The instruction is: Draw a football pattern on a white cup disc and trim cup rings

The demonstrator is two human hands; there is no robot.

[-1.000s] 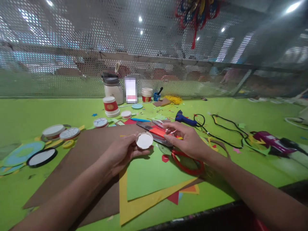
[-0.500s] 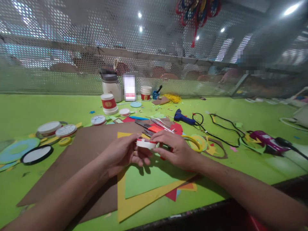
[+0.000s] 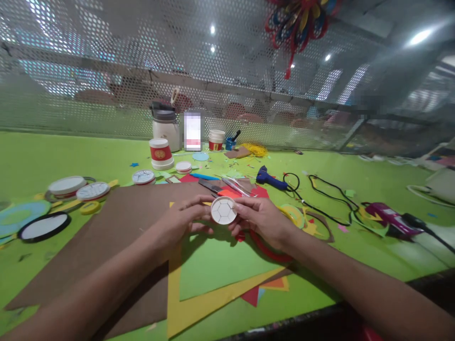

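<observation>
A small white round paper cup bottom is tilted up over the green sheet, its face marked with dark lines in a hexagon pattern. My right hand pinches its right edge, thumb on the front. On its left edge rest the curved fingers of my left hand. Below lie a light green foam sheet and a yellow sheet, partly over a large brown sheet. A red ring shows beneath my right hand. An orange-handled cutter sits just behind the cup bottom.
White discs with drawn lines and a black-rimmed disc lie at left. Behind stand a red-and-white paper cup, a jar and a phone. A blue glue gun with its cord and a purple device lie at right.
The paper cup bottom has turned from edge-on to facing me, showing its patterned face. My right hand has shifted slightly right, and the left hand's fingers have moved to its left edge.
</observation>
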